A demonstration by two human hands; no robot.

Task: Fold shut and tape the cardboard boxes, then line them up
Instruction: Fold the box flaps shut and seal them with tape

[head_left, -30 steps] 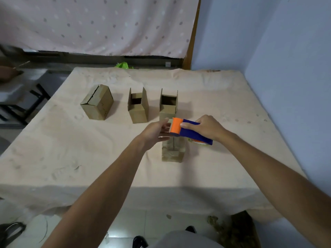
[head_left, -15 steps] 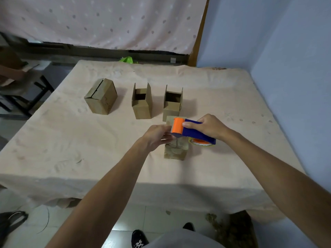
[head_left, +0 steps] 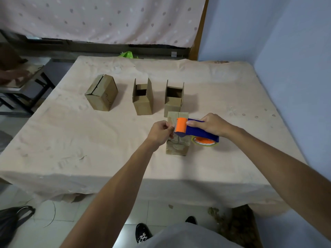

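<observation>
Our right hand point(head_left: 213, 127) grasping the tape dispenser point(head_left: 196, 131), our left hand point(head_left: 160, 134) pinching its tape end point(head_left: 171, 126) at 9 o'clock, the closed box point(head_left: 177, 148) just beneath, toward 6 o'clock.

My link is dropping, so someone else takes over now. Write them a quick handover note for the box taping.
Left hand: seems to pinch the tape end at the dispenser's teeth.
Right hand: grips the tape dispenser over the near box.
Boxes: near box folded shut under both hands; back row: left box folded shut, middle box and right box open.
Done: two boxes folded; some tape seems to lie on the near box.
Left: finish taping it, tape the left box, fold and tape the two open ones, line all up.
</observation>
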